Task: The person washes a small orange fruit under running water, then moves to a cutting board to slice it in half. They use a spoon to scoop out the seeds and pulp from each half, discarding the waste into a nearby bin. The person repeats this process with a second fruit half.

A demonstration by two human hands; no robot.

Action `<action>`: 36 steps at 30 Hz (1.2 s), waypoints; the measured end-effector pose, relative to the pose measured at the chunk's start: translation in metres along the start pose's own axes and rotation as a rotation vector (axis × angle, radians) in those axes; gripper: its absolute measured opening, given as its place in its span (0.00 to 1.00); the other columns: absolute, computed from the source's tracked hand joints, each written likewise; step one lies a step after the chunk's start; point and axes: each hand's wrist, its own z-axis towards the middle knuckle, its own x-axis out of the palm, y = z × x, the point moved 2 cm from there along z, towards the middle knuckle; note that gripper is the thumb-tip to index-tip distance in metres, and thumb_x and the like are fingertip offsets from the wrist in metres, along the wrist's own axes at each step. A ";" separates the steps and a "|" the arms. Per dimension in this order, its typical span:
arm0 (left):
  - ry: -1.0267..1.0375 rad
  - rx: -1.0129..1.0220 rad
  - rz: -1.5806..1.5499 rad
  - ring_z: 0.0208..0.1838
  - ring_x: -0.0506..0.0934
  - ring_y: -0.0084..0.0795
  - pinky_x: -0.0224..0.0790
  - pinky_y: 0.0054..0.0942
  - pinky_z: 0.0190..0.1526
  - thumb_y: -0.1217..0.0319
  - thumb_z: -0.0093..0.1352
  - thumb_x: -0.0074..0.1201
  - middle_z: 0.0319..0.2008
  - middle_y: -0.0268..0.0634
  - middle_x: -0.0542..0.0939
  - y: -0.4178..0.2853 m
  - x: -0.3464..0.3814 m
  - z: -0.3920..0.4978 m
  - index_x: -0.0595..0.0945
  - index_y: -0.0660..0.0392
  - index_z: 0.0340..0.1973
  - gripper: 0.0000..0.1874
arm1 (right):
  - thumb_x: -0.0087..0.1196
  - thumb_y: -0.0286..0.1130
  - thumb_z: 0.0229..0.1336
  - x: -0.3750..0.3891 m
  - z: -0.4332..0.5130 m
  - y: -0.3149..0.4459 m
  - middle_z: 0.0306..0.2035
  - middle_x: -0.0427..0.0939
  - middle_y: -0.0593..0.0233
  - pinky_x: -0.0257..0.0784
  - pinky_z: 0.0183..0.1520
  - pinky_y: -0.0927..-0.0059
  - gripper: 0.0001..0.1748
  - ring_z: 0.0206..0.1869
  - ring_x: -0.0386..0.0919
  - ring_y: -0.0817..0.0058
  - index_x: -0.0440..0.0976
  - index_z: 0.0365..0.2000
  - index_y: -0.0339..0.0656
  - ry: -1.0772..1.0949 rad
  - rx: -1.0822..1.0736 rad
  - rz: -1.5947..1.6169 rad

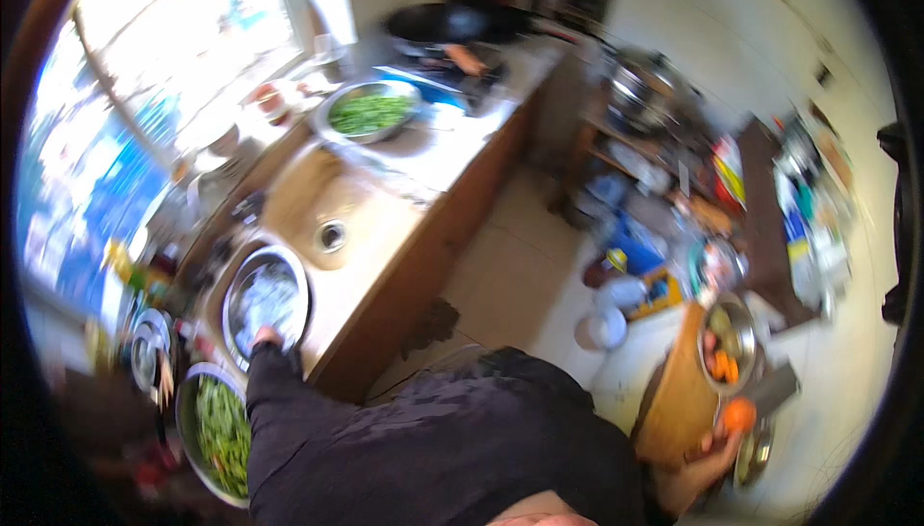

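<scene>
My left hand (pixel 267 336) is at the near rim of a metal basin (pixel 307 293), which sits in the left sink bowl and seems to hold water. The sleeve and blur hide most of its fingers, so I cannot tell whether it grips the rim. Far to the right, my right hand (pixel 704 462) holds up a round orange vegetable or fruit (pixel 740 415). Beside that hand lies a wooden cutting board (pixel 675 410). A metal bowl (pixel 748 360) with orange pieces and other pale vegetables stands at the board's far end. A wide cleaver blade (pixel 776 390) shows past the orange item.
A large basin of green vegetables (pixel 220 432) stands left of my arm. On the counter are a bowl of chopped greens (pixel 372 113) and, beyond it, a wok (pixel 419 24). An empty sink bowl (pixel 303 190) adjoins the basin. Tubs and bottles crowd the floor around a blue container (pixel 639 248).
</scene>
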 end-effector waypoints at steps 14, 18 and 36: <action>-0.188 0.325 0.215 0.57 0.78 0.45 0.71 0.41 0.54 0.61 0.65 0.56 0.50 0.49 0.82 -0.025 -0.034 0.004 0.85 0.60 0.44 0.18 | 0.55 0.35 0.61 0.043 -0.032 0.009 0.38 0.73 0.62 0.66 0.22 0.83 0.21 0.28 0.71 0.82 0.64 0.50 0.35 0.179 -0.329 0.087; -0.104 0.162 0.180 0.54 0.79 0.51 0.71 0.42 0.51 0.65 0.64 0.57 0.46 0.54 0.82 -0.028 -0.045 0.010 0.83 0.63 0.45 0.17 | 0.57 0.36 0.60 0.035 -0.026 0.005 0.41 0.73 0.63 0.66 0.22 0.84 0.22 0.31 0.71 0.84 0.64 0.49 0.35 0.079 -0.341 0.091; -0.385 0.107 0.108 0.50 0.79 0.52 0.71 0.41 0.50 0.66 0.64 0.56 0.44 0.55 0.81 -0.064 -0.115 -0.031 0.82 0.64 0.45 0.17 | 0.58 0.35 0.59 -0.023 -0.009 0.006 0.36 0.72 0.64 0.67 0.22 0.83 0.19 0.28 0.70 0.82 0.65 0.44 0.36 -0.045 -0.322 0.153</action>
